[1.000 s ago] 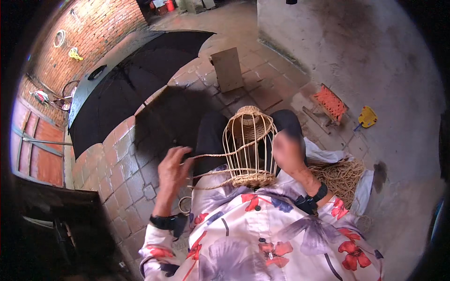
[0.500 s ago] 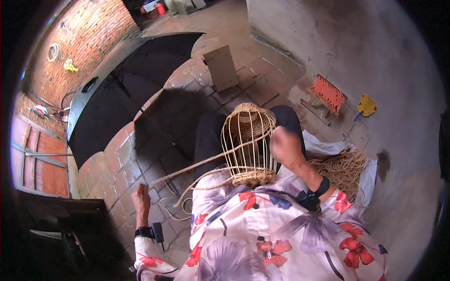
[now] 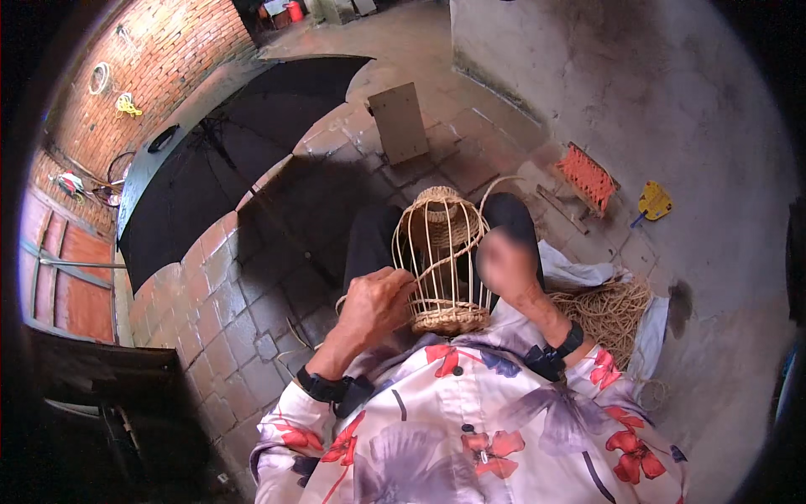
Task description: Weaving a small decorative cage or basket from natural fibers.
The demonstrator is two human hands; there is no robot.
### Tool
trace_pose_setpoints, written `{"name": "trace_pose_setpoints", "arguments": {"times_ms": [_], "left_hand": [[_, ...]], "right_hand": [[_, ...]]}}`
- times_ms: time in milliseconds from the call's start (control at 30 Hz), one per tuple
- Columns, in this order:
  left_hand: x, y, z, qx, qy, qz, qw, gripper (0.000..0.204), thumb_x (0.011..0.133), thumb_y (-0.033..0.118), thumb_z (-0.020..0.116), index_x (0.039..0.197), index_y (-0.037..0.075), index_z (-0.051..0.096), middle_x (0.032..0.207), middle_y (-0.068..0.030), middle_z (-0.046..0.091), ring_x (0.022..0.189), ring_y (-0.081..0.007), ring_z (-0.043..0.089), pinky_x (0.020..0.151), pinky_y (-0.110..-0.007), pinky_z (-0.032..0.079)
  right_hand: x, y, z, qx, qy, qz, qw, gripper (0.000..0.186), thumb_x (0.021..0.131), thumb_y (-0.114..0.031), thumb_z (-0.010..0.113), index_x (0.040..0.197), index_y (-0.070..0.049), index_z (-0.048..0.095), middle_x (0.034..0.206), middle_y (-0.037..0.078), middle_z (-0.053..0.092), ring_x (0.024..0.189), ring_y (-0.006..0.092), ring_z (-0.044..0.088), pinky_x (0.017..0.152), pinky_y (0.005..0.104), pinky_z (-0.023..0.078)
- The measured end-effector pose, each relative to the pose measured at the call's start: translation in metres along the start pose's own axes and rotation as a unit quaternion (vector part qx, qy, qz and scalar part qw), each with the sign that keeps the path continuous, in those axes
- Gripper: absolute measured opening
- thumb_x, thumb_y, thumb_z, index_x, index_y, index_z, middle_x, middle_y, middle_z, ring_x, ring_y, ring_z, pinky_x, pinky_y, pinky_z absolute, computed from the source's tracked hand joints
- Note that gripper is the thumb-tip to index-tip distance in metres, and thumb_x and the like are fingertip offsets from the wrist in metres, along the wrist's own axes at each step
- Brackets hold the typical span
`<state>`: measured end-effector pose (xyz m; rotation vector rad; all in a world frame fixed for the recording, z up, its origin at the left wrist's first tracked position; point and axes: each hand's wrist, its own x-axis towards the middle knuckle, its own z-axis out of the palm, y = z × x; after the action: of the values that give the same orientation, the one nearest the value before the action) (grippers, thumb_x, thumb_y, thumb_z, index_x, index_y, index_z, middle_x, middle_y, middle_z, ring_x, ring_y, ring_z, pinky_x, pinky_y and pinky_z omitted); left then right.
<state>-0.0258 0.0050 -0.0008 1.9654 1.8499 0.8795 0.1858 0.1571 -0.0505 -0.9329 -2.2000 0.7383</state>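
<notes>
A half-woven wicker basket (image 3: pixel 447 319), with a tight base, bare upright ribs and a woven far end, lies between my knees. A twisted natural-fibre cord (image 3: pixel 453 255) slants across its ribs, and one end sticks out past the far right side. My left hand (image 3: pixel 375 304) is at the basket's left side, fingers bunched around the cord near the ribs. Against the right ribs sits my right hand (image 3: pixel 510 270), closed in outline. Its fingers are blurred, so what they grip cannot be made out.
A white sack (image 3: pixel 659 323) with coiled cord (image 3: pixel 606 315) lies at my right. Beyond it are an orange woven stool (image 3: pixel 588 178) and a yellow fly swatter (image 3: pixel 654 202). An open black umbrella (image 3: pixel 243 143) rests at left, with a flat board (image 3: pixel 399 123) ahead.
My left hand has come in from far left to the basket's left side. The long cord stretch there is no longer pulled out, and a cord end now shows beyond the basket's right side.
</notes>
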Motion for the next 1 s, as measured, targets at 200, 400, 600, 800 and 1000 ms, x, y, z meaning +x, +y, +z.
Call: {"name": "trace_pose_setpoints", "arguments": {"times_ms": [200,400,600,800,1000], "left_hand": [[-0.103,-0.104,-0.042,-0.004,0.149,-0.260,0.954,0.015,0.089,0.016,0.059,0.093,0.001,0.064,0.073,-0.0115,0.062,0.066,-0.0152,0.056,0.063,-0.030,0.046],[-0.344,-0.233,-0.106,0.347,0.119,-0.615,0.698,0.022,0.082,0.015,0.053,0.098,0.010,0.067,0.094,-0.0181,0.067,0.087,-0.0368,0.064,0.075,-0.044,0.050],[-0.210,-0.181,-0.062,0.030,0.154,-0.405,0.901,0.023,0.086,0.015,0.056,0.105,0.007,0.067,0.099,-0.0122,0.069,0.094,-0.0263,0.065,0.080,-0.035,0.049],[-0.032,0.006,-0.021,-0.025,0.038,-0.084,0.995,0.021,0.084,0.013,0.060,0.099,0.000,0.065,0.092,-0.0173,0.064,0.084,-0.0291,0.064,0.074,-0.035,0.049],[-0.028,0.017,-0.014,-0.028,-0.041,-0.040,0.998,0.016,0.084,0.017,0.063,0.091,0.002,0.066,0.078,-0.0141,0.063,0.069,-0.0319,0.062,0.061,-0.039,0.048]], "right_hand": [[-0.002,0.000,-0.009,0.023,0.012,0.013,1.000,0.011,0.074,0.000,0.052,0.084,-0.005,0.051,0.066,0.016,0.059,0.064,0.0351,0.062,0.056,0.0424,0.048],[0.004,0.000,-0.019,0.074,-0.072,0.057,0.993,0.012,0.074,-0.002,0.058,0.084,-0.004,0.052,0.066,0.012,0.058,0.060,0.0289,0.061,0.055,0.0382,0.047],[0.021,-0.055,-0.020,-0.006,0.033,-0.106,0.994,0.020,0.076,-0.005,0.061,0.093,-0.006,0.052,0.083,0.014,0.058,0.071,0.0322,0.063,0.061,0.0396,0.050],[0.025,-0.074,-0.003,-0.129,-0.071,-0.072,0.987,0.022,0.073,-0.007,0.059,0.095,-0.008,0.053,0.071,0.016,0.061,0.067,0.0347,0.063,0.061,0.0453,0.049],[0.022,-0.064,-0.001,-0.075,-0.025,-0.070,0.994,0.019,0.072,-0.006,0.058,0.090,-0.008,0.053,0.062,0.014,0.059,0.060,0.0334,0.062,0.056,0.0454,0.047]]}}
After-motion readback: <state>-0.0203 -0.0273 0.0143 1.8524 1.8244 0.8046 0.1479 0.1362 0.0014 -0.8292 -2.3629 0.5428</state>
